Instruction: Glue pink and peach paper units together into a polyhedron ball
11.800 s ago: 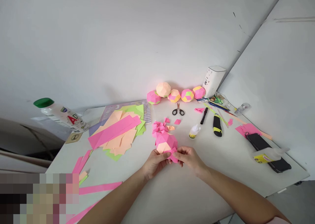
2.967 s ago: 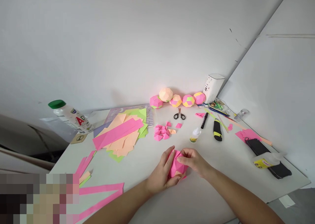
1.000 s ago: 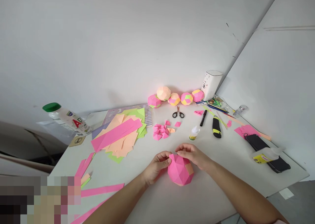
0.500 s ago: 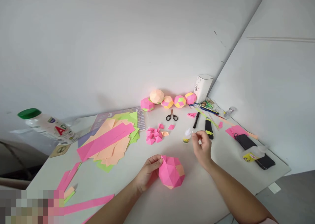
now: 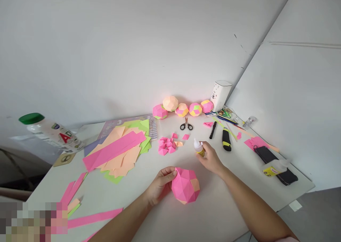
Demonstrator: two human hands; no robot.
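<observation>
My left hand (image 5: 163,183) pinches the upper left edge of a pink paper ball (image 5: 185,189), a faceted one with a few peach faces, held low over the table. Fingers of my right hand (image 5: 209,157) are closed around a small white glue bottle (image 5: 197,146) with a yellow label and a pointed tip, standing upright. Part of the bottle is hidden behind the fingers. Just beyond the ball lies a cluster of folded pink paper pieces (image 5: 167,145), with a peach piece (image 5: 178,143) beside it. Small black-handled scissors (image 5: 186,125) rest behind them.
Several finished paper balls (image 5: 182,109) line the wall. At left are stacked paper strips (image 5: 125,149) and a green-capped bottle (image 5: 50,133). A black marker (image 5: 213,130), a cutter (image 5: 226,139), a black case (image 5: 266,157) and a larger glue bottle (image 5: 274,167) lie at right.
My right hand has moved left and down and taken hold of the small glue bottle. The bottle has shifted slightly left. My left hand keeps the paper ball in nearly the same place.
</observation>
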